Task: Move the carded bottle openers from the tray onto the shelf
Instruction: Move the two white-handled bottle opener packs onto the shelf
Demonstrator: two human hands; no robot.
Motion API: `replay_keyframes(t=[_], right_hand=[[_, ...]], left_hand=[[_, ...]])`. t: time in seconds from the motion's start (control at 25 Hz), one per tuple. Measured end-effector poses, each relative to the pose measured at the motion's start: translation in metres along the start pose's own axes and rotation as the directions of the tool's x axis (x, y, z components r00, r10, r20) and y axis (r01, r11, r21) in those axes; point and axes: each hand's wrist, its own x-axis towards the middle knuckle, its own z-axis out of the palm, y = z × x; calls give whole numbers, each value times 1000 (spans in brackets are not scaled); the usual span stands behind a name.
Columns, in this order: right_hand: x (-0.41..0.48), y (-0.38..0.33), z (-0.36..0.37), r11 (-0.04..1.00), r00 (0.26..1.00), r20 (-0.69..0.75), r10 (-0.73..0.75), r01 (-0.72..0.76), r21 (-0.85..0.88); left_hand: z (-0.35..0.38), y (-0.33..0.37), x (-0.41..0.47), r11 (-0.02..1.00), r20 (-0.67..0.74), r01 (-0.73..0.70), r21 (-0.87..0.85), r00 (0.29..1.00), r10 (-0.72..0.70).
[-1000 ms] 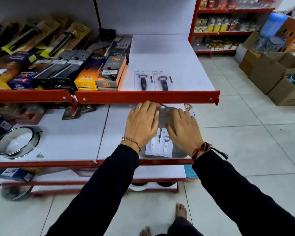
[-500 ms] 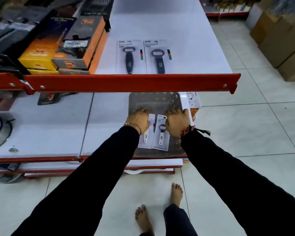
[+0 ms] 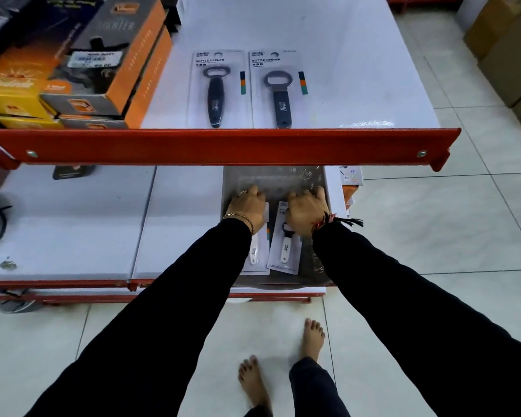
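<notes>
A grey tray [image 3: 315, 179] sits on the lower white shelf, partly under the red rail [image 3: 223, 145] of the upper shelf [image 3: 343, 70]. Two carded white-handled bottle openers lie side by side in the tray. My left hand [image 3: 248, 206] is curled over the top end of the left card [image 3: 254, 255]. The fingers of my right hand [image 3: 306, 210] are curled over the top of the right card [image 3: 285, 251]. On the upper shelf lie two carded dark-handled bottle openers [image 3: 215, 88] [image 3: 278, 91], side by side near its front edge.
Stacked orange and grey product boxes [image 3: 103, 70] fill the upper shelf's left part. Cardboard cartons [image 3: 509, 55] stand on the tiled floor at the right. The lower shelf [image 3: 73, 230] stretches to the left of the tray. My bare feet [image 3: 312, 338] stand just before the shelving.
My hands went from lying flat over the tray to curling onto the top ends of the two cards. My view has dropped and drawn nearer to the shelves.
</notes>
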Motion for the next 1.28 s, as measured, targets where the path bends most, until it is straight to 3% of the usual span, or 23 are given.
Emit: replay_keyframes(t=[0.28,0.44,0.64,1.08,1.28], right_hand=[[-2,-5,-2,986,998,15,60,-57,-155],[-1,-6,-7,991,997,-4,83,-83,-104],[-15,-14,-34,993,994,-101,42,-30,117],[-118,-32,-85,996,961,-277,11,15,89],[-166,-28,-133,1000,872,-489,-23,12,-24]], left_hand=[[-21,-7,-20,997,-36,11,-78,999,-13],[-25,0,-33,999,-115,-4,-51,993,-2],[-34,0,-50,996,-175,-11,-87,985,-4],[-57,4,-138,996,-312,-89,-31,947,75],[-95,5,-188,985,-440,-157,-71,891,111]])
